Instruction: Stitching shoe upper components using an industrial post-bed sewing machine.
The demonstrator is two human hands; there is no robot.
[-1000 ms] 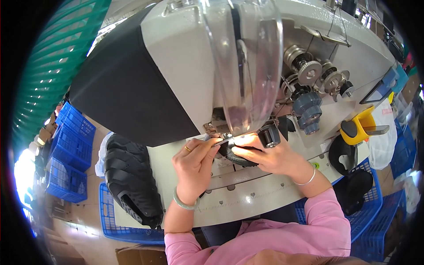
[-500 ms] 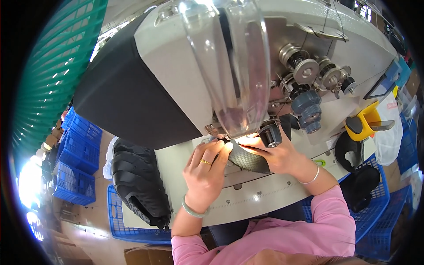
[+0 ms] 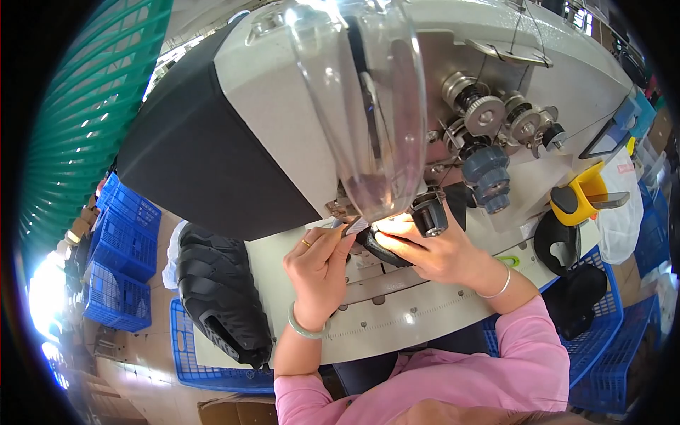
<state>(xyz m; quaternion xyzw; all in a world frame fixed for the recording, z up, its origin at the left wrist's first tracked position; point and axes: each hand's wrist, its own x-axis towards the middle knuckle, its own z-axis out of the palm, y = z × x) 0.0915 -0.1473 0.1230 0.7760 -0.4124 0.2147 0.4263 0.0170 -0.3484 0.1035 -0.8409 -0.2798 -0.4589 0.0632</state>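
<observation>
Beneath the sewing machine's (image 3: pixel 283 127) head, in the lamp's bright light, lies a dark curved fabric piece (image 3: pixel 382 249). My right hand (image 3: pixel 443 249) grips it from the right, fingers bent over its upper side and partly covered by the machine's black knob (image 3: pixel 430 214). On the left, my left hand (image 3: pixel 316 265) is closed, thumb against fingers, at the end of a small narrow greyish strip (image 3: pixel 356 227). Whether that strip belongs to the fabric piece I cannot tell. The needle area is largely hidden behind the clear plastic guard (image 3: pixel 368 120).
A stack of black moulded pieces (image 3: pixel 219 290) stands at the table's left edge. Right of my hands are a yellow holder (image 3: pixel 588 195), black shaped pieces (image 3: pixel 556 244) and a small green tool (image 3: pixel 508 261). Blue baskets (image 3: pixel 185 347) flank the table; a green basket (image 3: pixel 99 99) is at upper left.
My left hand has drawn back left and turned, now at the narrow strip. The fabric piece has been folded or turned under my right hand, its broad grey-green face no longer showing.
</observation>
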